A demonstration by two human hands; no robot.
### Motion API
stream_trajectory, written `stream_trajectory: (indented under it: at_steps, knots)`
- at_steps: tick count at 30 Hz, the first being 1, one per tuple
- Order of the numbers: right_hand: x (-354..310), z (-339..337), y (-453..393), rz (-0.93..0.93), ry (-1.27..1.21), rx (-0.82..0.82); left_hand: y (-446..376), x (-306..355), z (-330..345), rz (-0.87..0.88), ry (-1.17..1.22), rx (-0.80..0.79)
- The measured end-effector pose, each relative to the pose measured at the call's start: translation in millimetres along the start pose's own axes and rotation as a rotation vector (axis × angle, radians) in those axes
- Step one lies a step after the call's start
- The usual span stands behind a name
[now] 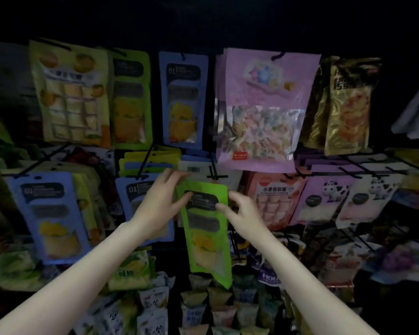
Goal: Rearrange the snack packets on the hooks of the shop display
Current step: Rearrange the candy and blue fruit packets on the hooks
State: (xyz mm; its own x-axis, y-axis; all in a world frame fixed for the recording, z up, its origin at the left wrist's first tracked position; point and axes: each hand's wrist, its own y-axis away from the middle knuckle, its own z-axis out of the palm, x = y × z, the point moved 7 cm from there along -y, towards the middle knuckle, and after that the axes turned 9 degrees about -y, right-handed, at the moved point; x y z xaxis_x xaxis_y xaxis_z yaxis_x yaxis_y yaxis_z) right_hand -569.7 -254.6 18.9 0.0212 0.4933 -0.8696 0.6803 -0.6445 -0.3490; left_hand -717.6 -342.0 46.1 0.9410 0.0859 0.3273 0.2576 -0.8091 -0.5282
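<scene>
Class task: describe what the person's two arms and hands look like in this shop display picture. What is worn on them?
Both the left hand and right hand are bare: no gloves, no sleeves down to the frame's edge. No watch, ring or bracelet shows in the dim light.

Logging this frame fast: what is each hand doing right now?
Left hand: pinches the top left of the green snack packet.
Right hand: grips the same packet's right edge.
</scene>
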Motion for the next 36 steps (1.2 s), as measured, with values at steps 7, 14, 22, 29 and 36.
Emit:
stream_trajectory:
  at_steps: [7, 14, 22, 29, 36]
  knots:
    - [-104, 11, -9, -0.276, -0.017, 0.009, 13, 5, -73, 0.183, -0.105, 0.416]
    - [-179, 39, -64, -0.426, -0.03, 0.288, -11, -24, -146, 0.191, -0.26, 0.486]
    - [-244, 93, -105, -0.701, 0.181, 0.487, -44, -59, -194, 0.194, -0.287, 0.426]
    - [-255, 107, -132, -0.682, 0.22, 0.581, -68, -73, -218, 0.239, -0.348, 0.415]
    - [-237, 109, -164, -0.474, 0.308, 0.462, -95, -89, -199, 0.229, -0.537, 0.295]
